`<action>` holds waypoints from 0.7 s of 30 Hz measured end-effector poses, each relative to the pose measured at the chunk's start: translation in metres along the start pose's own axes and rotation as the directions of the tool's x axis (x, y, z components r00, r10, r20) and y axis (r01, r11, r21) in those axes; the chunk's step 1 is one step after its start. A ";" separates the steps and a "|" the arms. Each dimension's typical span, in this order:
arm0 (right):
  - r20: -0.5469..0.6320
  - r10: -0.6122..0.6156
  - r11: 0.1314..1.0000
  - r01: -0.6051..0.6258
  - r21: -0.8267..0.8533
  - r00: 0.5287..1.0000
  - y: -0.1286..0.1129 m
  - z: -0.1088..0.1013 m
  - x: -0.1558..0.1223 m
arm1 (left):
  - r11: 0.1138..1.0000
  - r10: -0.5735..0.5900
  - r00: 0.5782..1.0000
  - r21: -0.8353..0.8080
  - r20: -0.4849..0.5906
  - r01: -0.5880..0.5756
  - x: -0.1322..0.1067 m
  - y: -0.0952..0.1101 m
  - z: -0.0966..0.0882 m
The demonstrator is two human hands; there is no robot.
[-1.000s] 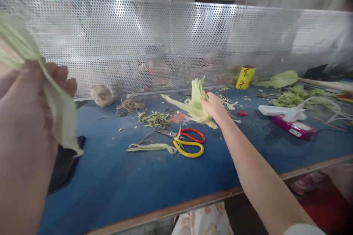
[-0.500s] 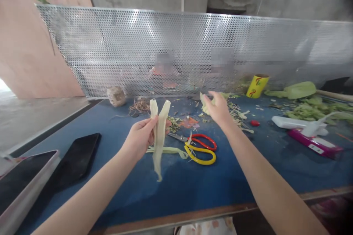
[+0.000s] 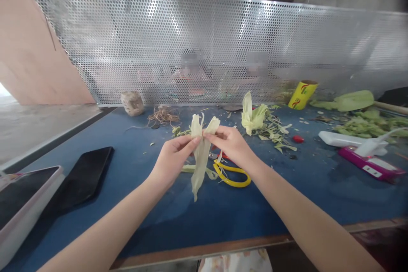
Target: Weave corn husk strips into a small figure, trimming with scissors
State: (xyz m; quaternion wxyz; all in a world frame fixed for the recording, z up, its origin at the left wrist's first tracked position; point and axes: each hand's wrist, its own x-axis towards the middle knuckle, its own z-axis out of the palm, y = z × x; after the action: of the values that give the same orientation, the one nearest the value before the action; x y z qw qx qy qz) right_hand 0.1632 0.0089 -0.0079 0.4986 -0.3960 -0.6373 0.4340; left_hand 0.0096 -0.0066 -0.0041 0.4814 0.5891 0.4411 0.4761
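Observation:
Both hands pinch a pale corn husk (image 3: 200, 168) over the middle of the blue table (image 3: 229, 216). My left hand (image 3: 175, 153) grips its left side, and my right hand (image 3: 231, 144) its right side near the split top. Two flaps stick up above the fingers and a tapered tail hangs below. Scissors (image 3: 234, 178) with one yellow and one red handle lie beneath, partly hidden by my right hand. Another husk strip (image 3: 188, 168) lies behind the held one. A bunched piece of pale green husk (image 3: 253, 117) stands beyond my right hand, among scraps.
Two phones, one black (image 3: 81, 178) and one light-cased (image 3: 25, 204), sit at left. At the back are a string ball (image 3: 132, 103), loose twine (image 3: 163, 115) and a yellow roll (image 3: 302, 94). A purple power strip (image 3: 371, 163) lies at right. A perforated metal screen (image 3: 127, 46) stands behind.
My right hand has let go of the bunched husk at the back and come to the middle, taking hold of the husk strip. My left hand has shifted slightly right with it.

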 end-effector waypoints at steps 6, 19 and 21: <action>0.013 0.085 0.992 -0.086 0.095 0.996 -0.005 -0.002 -0.006 | 0.998 -0.033 0.999 -0.050 -0.018 0.032 0.001 -0.002 -0.005; -0.134 0.183 0.941 -0.134 0.312 0.974 0.014 -0.024 0.013 | 0.991 -0.023 0.961 -0.131 -0.277 -0.014 0.005 0.006 -0.009; -0.166 0.201 0.931 -0.136 0.338 0.965 0.017 -0.027 0.015 | 0.989 -0.024 0.955 -0.149 -0.297 -0.021 0.006 0.006 -0.011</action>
State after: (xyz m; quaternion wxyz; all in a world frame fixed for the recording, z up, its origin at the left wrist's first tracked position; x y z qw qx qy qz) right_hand 0.1882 0.0328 -0.0164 0.5783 -0.4037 -0.4682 0.5323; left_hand -0.0002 0.0002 0.0038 0.4528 0.4724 0.4719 0.5909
